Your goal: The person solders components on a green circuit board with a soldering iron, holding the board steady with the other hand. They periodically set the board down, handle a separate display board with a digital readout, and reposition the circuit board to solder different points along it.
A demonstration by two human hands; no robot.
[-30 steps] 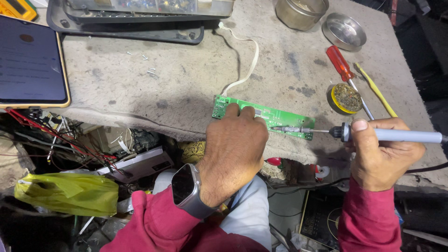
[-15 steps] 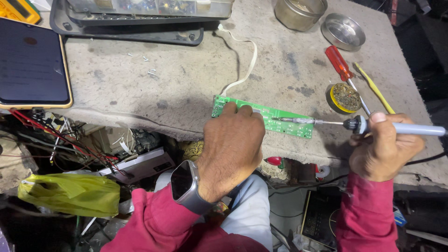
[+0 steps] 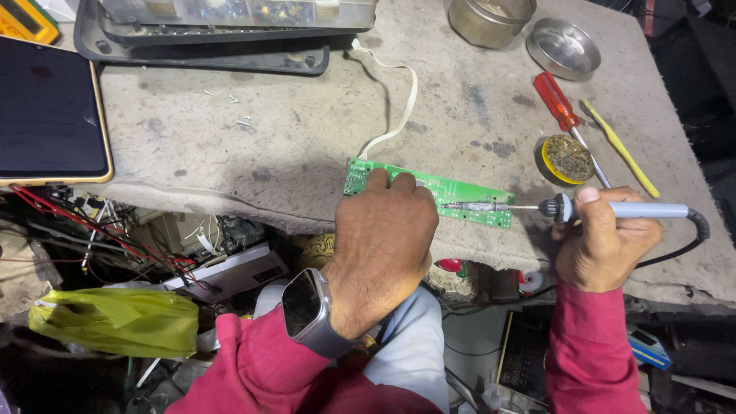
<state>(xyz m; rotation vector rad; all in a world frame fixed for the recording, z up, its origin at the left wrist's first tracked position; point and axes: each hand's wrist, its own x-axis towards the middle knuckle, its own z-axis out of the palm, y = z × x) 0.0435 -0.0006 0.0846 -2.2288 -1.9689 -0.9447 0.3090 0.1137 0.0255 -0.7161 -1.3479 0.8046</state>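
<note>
From the head camera, the left hand [image 3: 383,245] presses flat on the near end of a green circuit board [image 3: 460,201], fingers spread over it and closed down on its surface, seemingly to pin the narrow strip so it cannot slide while heat is applied. The board lies near the front edge of the grey worktop [image 3: 291,130], close to the body where both hands reach it easily. Its long axis runs left to right with a slight downward tilt toward the right, and a white ribbon cable [image 3: 402,100] leads away from its left end toward the back of the bench. The right hand [image 3: 606,245] is clamped around the pale blue handle of a soldering iron [image 3: 583,208], thumb on top for control. The iron lies nearly level, its tip pointing left and touching the board's right portion. A round tin of flux [image 3: 566,159] and a red-handled screwdriver [image 3: 560,103] sit just behind the iron, within reach.
</note>
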